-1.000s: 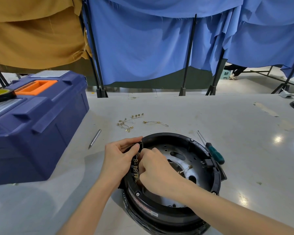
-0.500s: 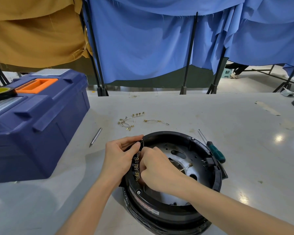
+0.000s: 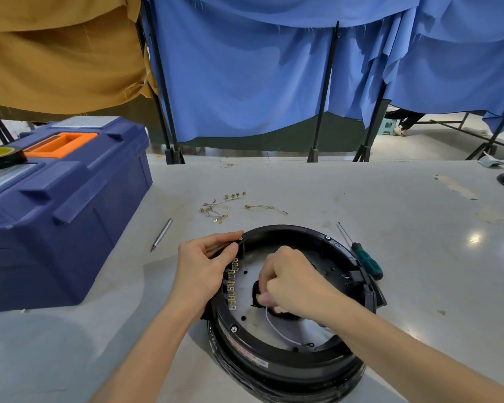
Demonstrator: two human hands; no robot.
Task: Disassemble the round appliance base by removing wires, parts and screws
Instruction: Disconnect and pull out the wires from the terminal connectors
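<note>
The round black appliance base (image 3: pixel 288 365) lies open side up on the grey table near me, with a silver metal plate (image 3: pixel 253 271) inside. My left hand (image 3: pixel 204 266) grips its left rim, beside a row of brass terminals (image 3: pixel 232 286). Over the middle of the plate my right hand (image 3: pixel 291 283) pinches a thin white wire (image 3: pixel 277 330). The wire trails toward me and ends in a small ring terminal (image 3: pixel 310 345).
Loose removed wires with brass terminals (image 3: pixel 221 207) lie beyond the base. A green-handled screwdriver (image 3: pixel 364 257) rests at its right rim, and a metal bit (image 3: pixel 162 234) lies to the left. A large blue toolbox (image 3: pixel 58 205) stands at the left, with a tape roll (image 3: pixel 0 155) on top.
My right hand has moved from the terminal strip at the left rim to the middle of the plate and now pulls a white wire free. My left hand stays on the rim.
</note>
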